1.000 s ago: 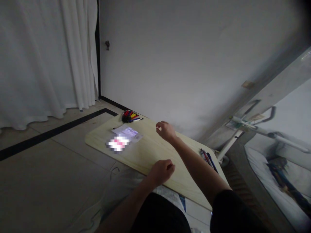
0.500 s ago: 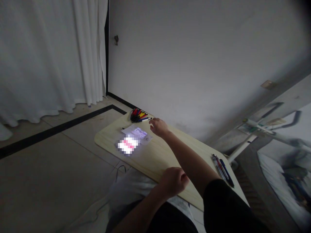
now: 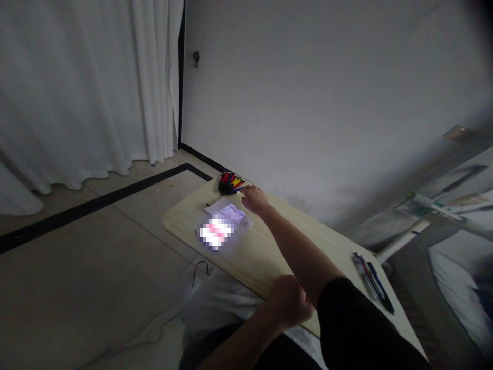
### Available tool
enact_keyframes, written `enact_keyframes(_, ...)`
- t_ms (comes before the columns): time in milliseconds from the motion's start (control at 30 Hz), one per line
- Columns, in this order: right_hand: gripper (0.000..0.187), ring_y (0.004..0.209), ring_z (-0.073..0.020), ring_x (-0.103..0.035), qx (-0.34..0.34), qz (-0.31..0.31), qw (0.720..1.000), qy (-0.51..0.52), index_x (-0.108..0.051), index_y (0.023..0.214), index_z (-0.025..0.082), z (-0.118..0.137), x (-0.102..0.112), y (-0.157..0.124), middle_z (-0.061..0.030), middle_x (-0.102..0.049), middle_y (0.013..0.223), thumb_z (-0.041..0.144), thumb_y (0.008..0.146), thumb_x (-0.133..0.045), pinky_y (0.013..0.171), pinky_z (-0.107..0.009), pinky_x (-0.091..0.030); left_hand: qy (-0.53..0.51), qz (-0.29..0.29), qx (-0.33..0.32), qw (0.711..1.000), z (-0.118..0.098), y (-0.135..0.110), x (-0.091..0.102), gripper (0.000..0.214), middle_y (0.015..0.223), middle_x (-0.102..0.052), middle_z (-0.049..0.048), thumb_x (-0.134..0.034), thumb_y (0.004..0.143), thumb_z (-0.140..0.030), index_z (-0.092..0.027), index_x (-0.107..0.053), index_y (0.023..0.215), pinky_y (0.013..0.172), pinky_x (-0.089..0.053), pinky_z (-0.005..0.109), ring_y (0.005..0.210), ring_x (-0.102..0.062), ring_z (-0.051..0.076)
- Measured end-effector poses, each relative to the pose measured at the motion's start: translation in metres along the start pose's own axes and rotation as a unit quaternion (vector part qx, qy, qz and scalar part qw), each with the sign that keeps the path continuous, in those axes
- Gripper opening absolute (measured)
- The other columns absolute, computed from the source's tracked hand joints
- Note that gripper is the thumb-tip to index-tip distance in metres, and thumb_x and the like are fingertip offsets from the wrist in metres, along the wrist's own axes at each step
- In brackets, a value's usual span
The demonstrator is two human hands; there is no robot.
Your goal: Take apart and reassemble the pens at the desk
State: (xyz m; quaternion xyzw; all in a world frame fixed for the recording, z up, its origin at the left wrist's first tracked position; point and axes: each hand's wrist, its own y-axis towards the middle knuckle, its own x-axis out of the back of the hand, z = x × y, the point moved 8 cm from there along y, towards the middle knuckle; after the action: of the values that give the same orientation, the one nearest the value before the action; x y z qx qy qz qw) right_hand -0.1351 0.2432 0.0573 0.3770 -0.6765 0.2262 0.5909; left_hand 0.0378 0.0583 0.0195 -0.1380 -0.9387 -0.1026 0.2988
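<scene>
Toward the far end of the light wooden table (image 3: 265, 246), my right hand (image 3: 254, 199) reaches to a heap of pens (image 3: 230, 183) with black, red, yellow and blue parts. Its fingertips are closed over the near end of a blue pen (image 3: 239, 190) at the heap's edge. At the near table edge, my left hand (image 3: 289, 302) is curled into a fist below my right forearm. Whatever may be inside that fist is hidden. A small lit screen with purplish content (image 3: 233, 211) lies in front of the heap, beside a bright blurred-out patch (image 3: 216, 232).
Several pens (image 3: 373, 282) lie side by side at the table's right end. A wall (image 3: 308, 103) runs along the far side, with a white curtain (image 3: 88, 92) at left. A cable (image 3: 200, 264) hangs near the front edge. White-framed equipment (image 3: 431, 205) stands at right.
My right hand has closed the small gap to the heap, and its fingertips now cover a pen's end. My left hand stays in a fist. The whole view has shifted slightly.
</scene>
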Motion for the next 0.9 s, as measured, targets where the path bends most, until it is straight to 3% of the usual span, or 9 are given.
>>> enact_keyframes(133,0.04,0.102,-0.0197,-0.046,0.0,0.014,1.0,0.003,-0.047,0.117,0.019,0.003,-0.006,0.005,-0.0082,-0.053,0.112,0.015,0.078,-0.042,0.087,-0.032,-0.034,-0.009,0.005,-0.011,1.0,0.0,-0.001,-0.001,0.026,0.091,-0.065,0.0061,-0.041,0.079,-0.025,-0.019,-0.062,0.092,0.072,-0.041,0.028,0.085,-0.057,0.021)
enact_keyframes(500,0.031,0.101,-0.0201,-0.046,-0.006,0.031,0.999,0.008,-0.052,0.107,0.016,0.012,-0.012,0.013,-0.009,-0.055,0.11,0.015,0.078,-0.04,0.086,-0.033,-0.035,-0.003,-0.014,-0.059,0.998,-0.007,0.0,0.005,0.026,0.087,-0.065,0.0062,-0.038,0.079,-0.028,-0.017,-0.06,0.089,0.065,-0.04,0.027,0.081,-0.057,0.021)
enact_keyframes(900,0.033,0.1,-0.0204,-0.048,-0.006,0.03,1.0,0.004,-0.051,0.109,0.017,0.012,-0.012,0.013,-0.0087,-0.056,0.107,0.016,0.077,-0.043,0.084,-0.032,-0.037,-0.004,-0.021,-0.046,0.999,-0.004,0.001,0.002,0.027,0.085,-0.065,0.0067,-0.038,0.08,-0.029,-0.019,-0.062,0.088,0.065,-0.04,0.031,0.08,-0.057,0.023)
